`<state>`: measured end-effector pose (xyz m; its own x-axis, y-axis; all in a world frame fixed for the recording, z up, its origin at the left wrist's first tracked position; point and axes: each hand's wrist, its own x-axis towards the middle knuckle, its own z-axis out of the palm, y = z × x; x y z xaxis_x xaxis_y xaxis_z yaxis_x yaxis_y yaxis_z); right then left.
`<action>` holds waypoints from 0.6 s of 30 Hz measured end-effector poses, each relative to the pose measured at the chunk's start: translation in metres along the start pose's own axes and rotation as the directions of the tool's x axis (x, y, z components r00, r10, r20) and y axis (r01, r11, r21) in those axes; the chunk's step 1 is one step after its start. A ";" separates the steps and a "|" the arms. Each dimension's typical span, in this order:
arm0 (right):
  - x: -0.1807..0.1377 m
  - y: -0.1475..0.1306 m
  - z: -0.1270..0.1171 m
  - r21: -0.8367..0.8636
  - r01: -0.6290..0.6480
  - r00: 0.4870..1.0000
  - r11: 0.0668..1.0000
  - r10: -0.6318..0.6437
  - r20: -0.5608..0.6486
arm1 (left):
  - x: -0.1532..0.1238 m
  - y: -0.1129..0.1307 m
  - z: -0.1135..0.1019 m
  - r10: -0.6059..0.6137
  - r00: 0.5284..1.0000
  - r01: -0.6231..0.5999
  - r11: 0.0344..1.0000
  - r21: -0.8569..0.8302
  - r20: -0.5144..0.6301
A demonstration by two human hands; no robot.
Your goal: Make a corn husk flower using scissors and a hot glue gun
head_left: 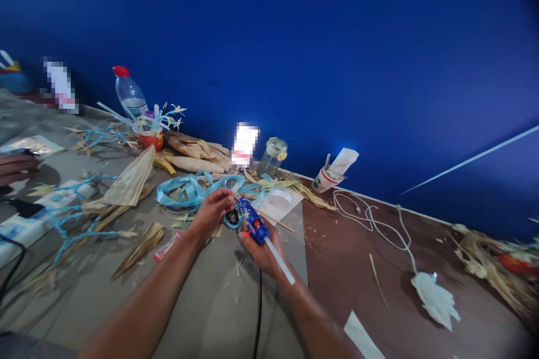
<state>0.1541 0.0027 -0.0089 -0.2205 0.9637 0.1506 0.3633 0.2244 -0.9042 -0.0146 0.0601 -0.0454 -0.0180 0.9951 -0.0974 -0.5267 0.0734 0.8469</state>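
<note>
My right hand [266, 253] is wrapped round a blue hot glue gun [251, 217]. A white glue stick [279, 261] sticks out of its back end, and a black cord [259, 314] hangs down below. Close to the gun's nozzle, the fingers of my left hand [214, 208] are pinched together. What they hold, if anything, is too small to name. Just beyond both hands lies a loose coil of light blue ribbon [182, 193]. A dark ring-shaped thing [231, 219] shows under my left fingertips.
Dried husks [196, 151] lie along the blue wall, with a red-capped bottle [129, 92] and a lidded jar [273, 156]. Blue-wrapped stems [78, 230] and a power strip [25, 230] are on the left, near another person's hand [17, 168]. Rightward are a cup [326, 179] and white cable [379, 227].
</note>
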 end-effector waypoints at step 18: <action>0.001 0.006 0.000 -0.071 0.118 0.992 0.990 -0.120 -0.025 | -0.006 0.005 0.008 0.009 1.000 -0.009 0.999 0.052 -0.012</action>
<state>0.1558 0.0052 -0.0142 -0.2396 0.9332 0.2679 0.3983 0.3462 -0.8494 -0.0106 0.0552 -0.0367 -0.0335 0.9948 -0.0958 -0.4816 0.0680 0.8737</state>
